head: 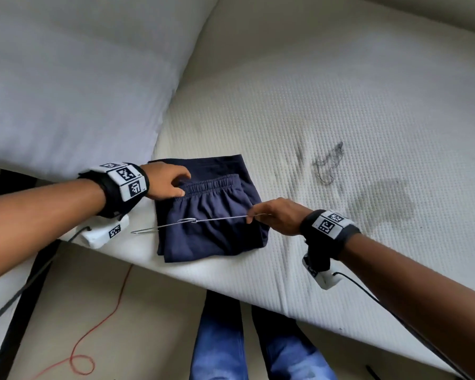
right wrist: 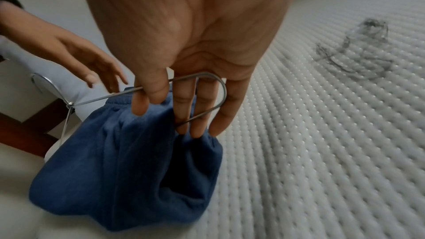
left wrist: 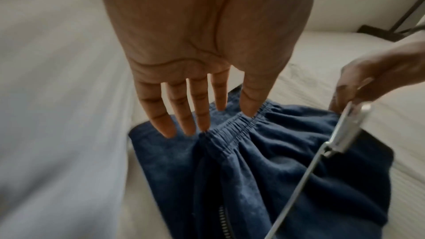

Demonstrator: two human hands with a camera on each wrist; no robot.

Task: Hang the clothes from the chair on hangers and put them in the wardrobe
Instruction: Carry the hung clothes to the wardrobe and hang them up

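Folded navy shorts (head: 211,215) with an elastic waistband lie on the white mattress (head: 340,119) near its front edge. A thin metal wire hanger (head: 217,219) is held level just above them. My right hand (head: 254,215) pinches the hanger's right end. In the right wrist view the thumb and fingers (right wrist: 156,95) curl round the hanger's rounded bend (right wrist: 224,94), with fingertips brushing the shorts (right wrist: 128,170). My left hand (head: 167,185) is at the waistband's left end. Its straight fingers (left wrist: 202,115) touch the gathered elastic of the shorts (left wrist: 276,179) without gripping.
A large pale pillow (head: 66,78) lies on the mattress behind my left hand. A dark tangle of thread or hair (head: 329,165) and grey smudges mark the mattress to the right. Below the edge are the floor, a red cord (head: 104,325), a black frame (head: 25,297) and my jeans (head: 222,346).
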